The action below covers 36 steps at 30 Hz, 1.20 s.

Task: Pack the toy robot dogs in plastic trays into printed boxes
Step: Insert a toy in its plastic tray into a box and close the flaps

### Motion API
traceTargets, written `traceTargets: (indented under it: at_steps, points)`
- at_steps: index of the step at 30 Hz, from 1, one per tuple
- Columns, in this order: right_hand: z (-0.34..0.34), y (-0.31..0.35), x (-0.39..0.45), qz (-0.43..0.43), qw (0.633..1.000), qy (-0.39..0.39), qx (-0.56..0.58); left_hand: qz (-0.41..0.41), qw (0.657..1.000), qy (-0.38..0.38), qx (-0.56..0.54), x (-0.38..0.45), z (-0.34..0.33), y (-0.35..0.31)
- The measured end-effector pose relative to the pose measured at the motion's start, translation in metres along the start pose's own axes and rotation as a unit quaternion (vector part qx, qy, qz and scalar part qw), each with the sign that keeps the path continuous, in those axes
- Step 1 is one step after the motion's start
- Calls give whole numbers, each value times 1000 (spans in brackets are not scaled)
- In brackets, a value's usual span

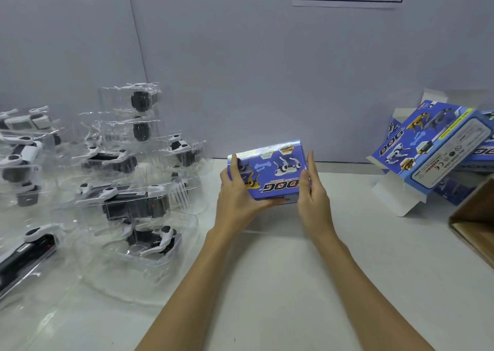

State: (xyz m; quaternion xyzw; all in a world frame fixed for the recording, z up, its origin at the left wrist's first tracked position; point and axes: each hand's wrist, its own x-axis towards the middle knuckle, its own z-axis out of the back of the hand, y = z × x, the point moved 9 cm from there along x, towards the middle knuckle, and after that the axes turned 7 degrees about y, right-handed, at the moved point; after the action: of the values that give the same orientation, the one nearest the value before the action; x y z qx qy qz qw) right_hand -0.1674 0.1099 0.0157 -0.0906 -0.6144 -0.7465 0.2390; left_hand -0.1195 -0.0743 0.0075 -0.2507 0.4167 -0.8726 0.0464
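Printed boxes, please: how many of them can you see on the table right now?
3 at least: one printed box held between the left hand and right hand, one open box lying at right, and another box under it. More may be hidden there.

Two bare forearms enter from the bottom edge of the frame, one from lower centre-left and one from lower right, and narrow toward the wrists near the middle. No sleeve cloth shows on either arm up to the edge of the frame. The left hand [236, 190] and the right hand [312, 190] are ungloved, with slim fingers and short plain nails; whether there is any ring is too small to tell.
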Motion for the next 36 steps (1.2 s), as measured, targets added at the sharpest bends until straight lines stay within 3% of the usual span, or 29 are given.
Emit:
traceTargets:
  at_steps: [3, 7, 13, 17, 21, 25, 29, 32, 36]
  points:
    - [-5, 6, 0, 32, 999, 36, -19, -3, 1000, -19, 8, 1, 0, 1]
    - [-6, 16, -2, 76, 997, 18, -28, -8, 1000, -20, -13, 2, 0, 5]
    - [26, -1, 6, -21, 998, -65, 6, -39, 992, 58, -106, 9, 0, 9]
    - [46, -6, 11, -52, 993, -72, 78, -25, 969, 2, -246, 7, 14, 6]
    - [44, 7, 10, 21, 997, -37, 61, 70, 926, -66, -365, 3, 15, 12]
    - [25, 28, 3, 112, 992, 28, 48, 135, 908, -57, -392, 0, 6, 21]
    - [36, 14, 4, 23, 998, -53, 11, 98, 917, -79, -379, 0, 18, 15]
    - [36, -7, 7, -61, 996, -38, 57, 50, 928, -27, -369, 3, 13, 2]
    - [34, -8, 8, -54, 991, -38, 114, 50, 922, -37, -383, 0, 1, 1]
